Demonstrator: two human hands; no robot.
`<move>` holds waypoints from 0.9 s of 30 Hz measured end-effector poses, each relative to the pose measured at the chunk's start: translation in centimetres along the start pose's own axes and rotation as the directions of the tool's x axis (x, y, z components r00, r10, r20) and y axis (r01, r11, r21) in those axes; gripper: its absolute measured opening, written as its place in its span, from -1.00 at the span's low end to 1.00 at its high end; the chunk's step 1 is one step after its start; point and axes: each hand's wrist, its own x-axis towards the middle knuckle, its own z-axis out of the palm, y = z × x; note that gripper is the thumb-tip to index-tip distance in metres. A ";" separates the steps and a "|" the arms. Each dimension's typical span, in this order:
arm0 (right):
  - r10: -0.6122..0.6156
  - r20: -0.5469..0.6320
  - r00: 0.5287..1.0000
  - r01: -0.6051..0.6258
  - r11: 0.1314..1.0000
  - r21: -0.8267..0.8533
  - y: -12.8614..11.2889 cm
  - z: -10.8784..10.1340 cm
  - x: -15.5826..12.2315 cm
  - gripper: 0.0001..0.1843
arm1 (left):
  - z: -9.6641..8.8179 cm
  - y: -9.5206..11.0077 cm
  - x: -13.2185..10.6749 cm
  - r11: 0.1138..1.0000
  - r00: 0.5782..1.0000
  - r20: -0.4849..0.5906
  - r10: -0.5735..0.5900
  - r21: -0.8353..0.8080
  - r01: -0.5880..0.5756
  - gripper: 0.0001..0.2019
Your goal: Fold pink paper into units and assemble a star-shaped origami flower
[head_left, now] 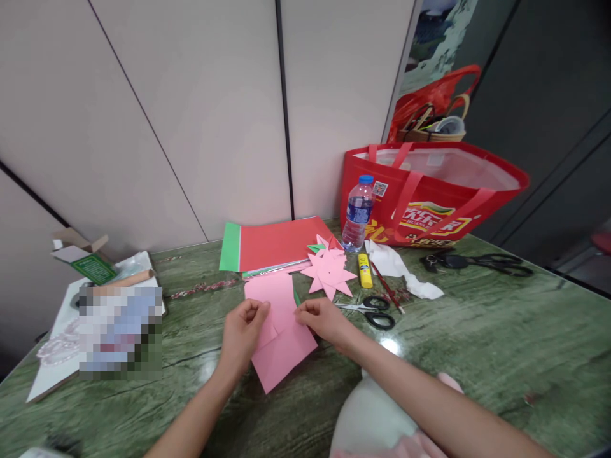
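Note:
Pink paper (285, 357) lies in front of me on the table, with more pink paper (274, 289) reaching up behind it; whether it is one sheet or several I cannot tell. My left hand (244, 331) is closed in a pinch at the left side of the paper. At its right edge my right hand (322, 318) pinches too, thumb against forefinger. A thin green strip (297, 296) shows just above the right fingers. Beyond that lies a pink star-shaped paper cutout (329, 272). Black-handled scissors (375, 312) rest right of my right hand.
Red and green sheets (281, 245) lie at the back. To the right stand a yellow glue stick (365, 271), a water bottle (358, 216) and a red bag (429, 197), with a pencil (387, 288), tissue (396, 264) and larger black scissors (487, 262). A green box (93, 264) sits left.

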 end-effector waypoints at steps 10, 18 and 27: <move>-0.007 -0.035 0.999 0.009 0.999 0.049 0.5 0.1 0.4 -0.79 | -0.2 -0.1 0.2 0.999 0.999 -0.039 0.010 -0.033 -0.011 -0.68; -0.233 0.005 0.973 0.233 0.972 0.021 0.8 -0.1 0.4 -0.77 | 0.0 0.1 0.1 0.993 0.998 -0.019 0.056 -0.105 -0.058 -0.78; -0.548 -0.167 0.820 0.522 0.835 -0.177 -0.6 -0.5 -0.8 -0.90 | -0.6 0.9 -0.1 0.989 0.990 0.028 0.140 0.043 -0.141 -0.78</move>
